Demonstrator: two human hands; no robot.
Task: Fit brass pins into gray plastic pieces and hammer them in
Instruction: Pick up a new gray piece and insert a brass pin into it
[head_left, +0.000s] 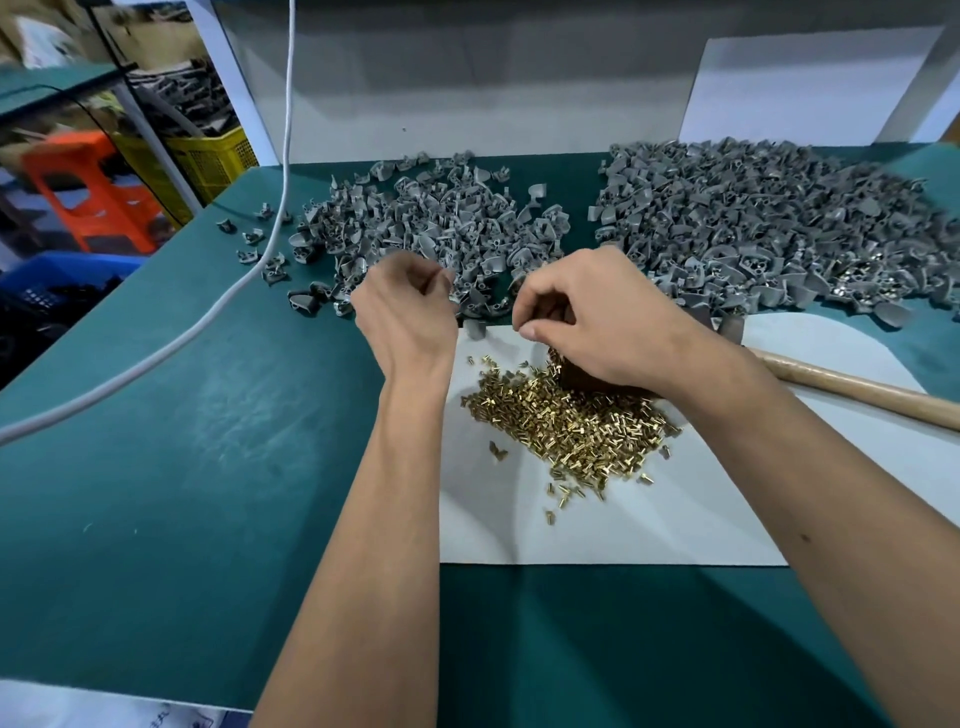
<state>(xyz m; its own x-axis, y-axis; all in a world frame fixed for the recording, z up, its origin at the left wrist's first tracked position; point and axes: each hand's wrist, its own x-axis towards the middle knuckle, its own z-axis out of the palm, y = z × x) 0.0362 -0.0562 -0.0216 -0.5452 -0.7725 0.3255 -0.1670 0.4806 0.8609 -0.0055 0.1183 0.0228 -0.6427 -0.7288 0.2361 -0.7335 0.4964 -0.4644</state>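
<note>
Left hand (408, 306) fingers curled at gray pieces (441, 228), right hand (587, 322) fingers pinched together above brass pins (571, 421), held item unclear

Pins (569, 423): shiny brass metal
Gray pieces (431, 223): matt moulded plastic
Surface (182, 415): green matt covering, scuffed pale in patches
Sheet (519, 525): white smooth paper
Handle (852, 387): pale bare wood
Cable (156, 358): smooth white plastic

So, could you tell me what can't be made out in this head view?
- Whatever the right hand pinches: its curled fingers hide it.
- The dark block under that hand: mostly covered.
- What the left hand holds, if anything: hidden behind its back.
- The wooden handle: head hidden by the wrist, end cut off at the right edge.
- Individual brass pins: too small.
</note>
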